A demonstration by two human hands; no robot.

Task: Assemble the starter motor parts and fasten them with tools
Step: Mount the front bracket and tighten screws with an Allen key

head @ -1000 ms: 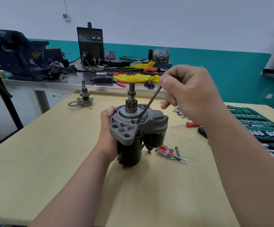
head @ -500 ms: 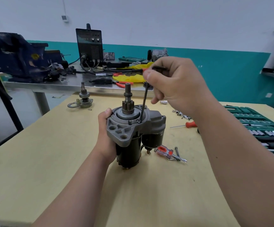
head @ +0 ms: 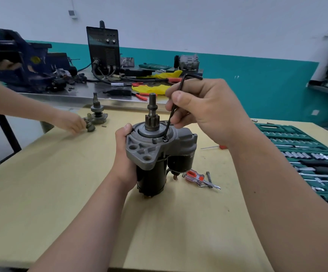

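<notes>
the motor (head: 155, 154) stands upright on its black end near the middle of the tabletop (head: 61, 183), grey nose housing up and the pinion shaft (head: 152, 114) rising straight from the top. the left hand (head: 124, 152) is wrapped round the motor's left side, thumb on the housing rim, fingers hidden behind the body. the right hand (head: 204, 110) is above and right of the motor, thumb and fingers pinching a black hex key (head: 169, 126). the key's long leg slants down to the left, its tip seated in a bolt (head: 165, 139) on the housing's top face, just right of the pinion; the short leg juts to the right above the knuckles.

just right of the motor's base lie a clear-and-red screwdriver (head: 196, 178) and a loose bolt (head: 209, 176), touching or nearly so. well right of the motor is an opened green socket set (head: 296, 146). behind and left of the motor a second person's hand (head: 71, 122) touches a small metal part (head: 90, 125), beside a drive gear (head: 97, 112) standing on end. far behind the motor, a black welder (head: 103, 48) sits on a metal bench.
</notes>
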